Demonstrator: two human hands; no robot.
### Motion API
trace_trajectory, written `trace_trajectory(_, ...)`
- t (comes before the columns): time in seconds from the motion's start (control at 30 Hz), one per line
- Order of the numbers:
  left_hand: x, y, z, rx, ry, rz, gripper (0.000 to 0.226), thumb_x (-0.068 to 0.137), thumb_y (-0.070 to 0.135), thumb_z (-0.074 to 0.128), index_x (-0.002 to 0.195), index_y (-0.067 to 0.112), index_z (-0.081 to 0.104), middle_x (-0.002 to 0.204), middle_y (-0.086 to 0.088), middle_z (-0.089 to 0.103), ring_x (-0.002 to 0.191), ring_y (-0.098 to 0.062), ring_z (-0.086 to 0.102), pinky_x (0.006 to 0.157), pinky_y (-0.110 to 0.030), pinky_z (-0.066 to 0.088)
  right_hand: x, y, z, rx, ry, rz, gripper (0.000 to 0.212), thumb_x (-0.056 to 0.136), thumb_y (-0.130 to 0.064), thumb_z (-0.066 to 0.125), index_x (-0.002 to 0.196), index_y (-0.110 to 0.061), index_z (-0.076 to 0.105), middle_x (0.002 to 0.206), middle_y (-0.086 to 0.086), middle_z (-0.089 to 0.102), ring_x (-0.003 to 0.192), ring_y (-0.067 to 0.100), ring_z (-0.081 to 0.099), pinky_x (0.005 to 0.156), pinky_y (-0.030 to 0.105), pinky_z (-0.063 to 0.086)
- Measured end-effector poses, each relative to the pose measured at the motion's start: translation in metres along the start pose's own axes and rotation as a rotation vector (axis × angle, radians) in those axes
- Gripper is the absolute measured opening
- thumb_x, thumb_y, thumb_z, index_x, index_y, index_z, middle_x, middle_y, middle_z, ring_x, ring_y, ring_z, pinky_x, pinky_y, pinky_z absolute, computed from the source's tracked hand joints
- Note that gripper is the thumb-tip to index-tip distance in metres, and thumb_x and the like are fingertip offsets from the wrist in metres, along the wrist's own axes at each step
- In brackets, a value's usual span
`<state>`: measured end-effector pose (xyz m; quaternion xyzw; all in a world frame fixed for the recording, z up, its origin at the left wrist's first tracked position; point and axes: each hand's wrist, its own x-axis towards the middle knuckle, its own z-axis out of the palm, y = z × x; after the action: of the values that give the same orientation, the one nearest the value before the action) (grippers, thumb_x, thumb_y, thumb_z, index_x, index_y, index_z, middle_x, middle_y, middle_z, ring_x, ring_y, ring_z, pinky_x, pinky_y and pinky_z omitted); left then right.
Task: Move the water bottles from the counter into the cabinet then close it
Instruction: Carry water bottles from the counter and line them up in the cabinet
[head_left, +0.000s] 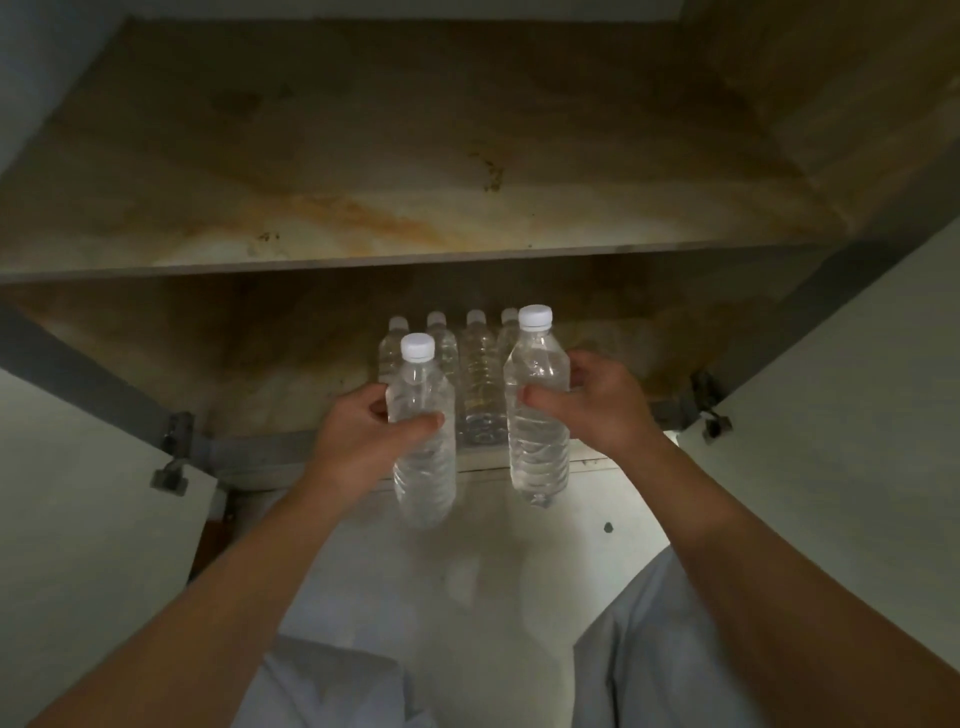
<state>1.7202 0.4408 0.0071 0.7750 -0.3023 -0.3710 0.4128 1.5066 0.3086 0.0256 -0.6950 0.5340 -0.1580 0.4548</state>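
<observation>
Two clear ribbed plastic bottles, white screw caps, water inside. My left hand (358, 441) grips left bottle (422, 467) mid-body, fingers (415, 423) curled round it. My right hand (605, 405) wraps right bottle (537, 441), thumb across front. Both upright, in air just before lower shelf (291, 410) of open cabinet. Row of four bottles (478, 384) stands there, behind. Stained, mottled upper shelf (415, 208) above. Pale doors (78, 519) open either side, on metal hinges (174, 452).

A pale, smudged wall (493, 561) carries one small dark spot (608, 528).
</observation>
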Motion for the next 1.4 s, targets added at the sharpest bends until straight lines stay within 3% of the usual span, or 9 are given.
trace_trajectory(0.23,0.027,0.003,-0.004,-0.075,0.01,-0.089,0.022,0.075,0.026,0.088,0.093,0.021,0.075,0.084,0.006,0.077,0.07,-0.004,0.072,0.056,-0.015,0.051,0.031,0.003,0.006,-0.07,-0.056,0.048,0.022,0.081,-0.04,0.081,0.093,-0.031,0.065,0.086,-0.015,0.065,0.069,-0.004,0.057,0.055,0.014,0.038)
trace_trajectory(0.33,0.039,-0.002,-0.018,-0.136,0.01,-0.157,0.023,0.078,0.023,0.086,0.096,0.018,0.073,0.088,0.002,0.077,0.079,-0.014,0.075,0.058,-0.019,0.056,0.051,0.011,0.009,-0.047,-0.05,0.09,0.034,0.076,-0.046,0.083,0.1,-0.026,0.07,0.102,-0.005,0.074,0.081,0.012,0.069,0.077,0.031,0.058)
trace_trajectory(0.43,0.049,-0.015,-0.029,-0.15,0.024,-0.201,0.032,0.076,0.027,0.087,0.102,0.013,0.075,0.095,-0.004,0.079,0.087,-0.021,0.076,0.08,-0.035,0.061,0.064,0.018,0.012,-0.071,-0.046,0.129,0.036,0.072,-0.047,0.084,0.097,-0.026,0.071,0.102,0.0,0.075,0.084,0.02,0.071,0.087,0.043,0.06)
trace_trajectory(0.6,0.055,-0.032,-0.034,-0.135,0.021,-0.26,0.032,0.073,0.028,0.089,0.097,0.011,0.076,0.093,-0.007,0.079,0.087,-0.025,0.077,0.088,-0.044,0.061,0.069,0.029,0.016,-0.144,-0.04,0.13,0.029,0.073,-0.053,0.081,0.081,-0.032,0.063,0.093,-0.005,0.072,0.078,0.015,0.068,0.084,0.04,0.059)
trace_trajectory(0.87,0.075,-0.038,-0.029,-0.167,0.039,-0.259,0.037,0.073,0.035,0.088,0.099,0.012,0.074,0.096,-0.005,0.078,0.089,-0.022,0.076,0.087,-0.041,0.061,0.09,0.035,0.024,-0.07,0.032,0.11,0.037,0.075,-0.053,0.081,0.098,-0.025,0.073,0.09,-0.007,0.073,0.075,0.009,0.067,0.064,0.025,0.049)
trace_trajectory(1.0,0.093,-0.032,-0.017,-0.253,0.009,-0.254,0.04,0.077,0.039,0.084,0.103,0.012,0.072,0.096,-0.006,0.078,0.09,-0.024,0.076,0.091,-0.045,0.06,0.108,0.035,0.037,0.107,0.036,0.166,0.037,0.074,-0.051,0.082,0.096,-0.024,0.073,0.09,-0.003,0.076,0.079,0.016,0.074,0.074,0.036,0.062)
trace_trajectory(1.07,0.101,-0.029,-0.008,-0.265,0.026,-0.25,0.039,0.078,0.042,0.082,0.103,0.014,0.07,0.097,-0.007,0.078,0.092,-0.025,0.075,0.093,-0.045,0.058,0.114,0.038,0.045,0.117,0.059,0.173,0.035,0.076,-0.052,0.08,0.094,-0.023,0.074,0.088,-0.003,0.076,0.078,0.014,0.072,0.07,0.03,0.059)
trace_trajectory(1.27,0.122,-0.03,0.016,-0.204,0.166,-0.242,0.038,0.081,0.052,0.077,0.093,0.017,0.068,0.092,-0.007,0.073,0.08,-0.024,0.068,0.065,-0.03,0.047,0.122,0.052,0.061,0.228,0.139,0.23,0.036,0.086,-0.051,0.072,0.092,-0.015,0.072,0.08,0.0,0.07,0.075,0.016,0.068,0.056,0.023,0.045)
trace_trajectory(1.4,0.132,-0.041,0.026,-0.132,0.258,-0.219,0.049,0.08,0.051,0.08,0.111,0.016,0.065,0.104,-0.007,0.071,0.086,-0.02,0.065,0.061,-0.027,0.042,0.127,0.052,0.066,0.192,0.087,0.247,0.043,0.084,-0.053,0.074,0.1,-0.013,0.071,0.083,0.0,0.069,0.072,0.012,0.065,0.055,0.023,0.044)
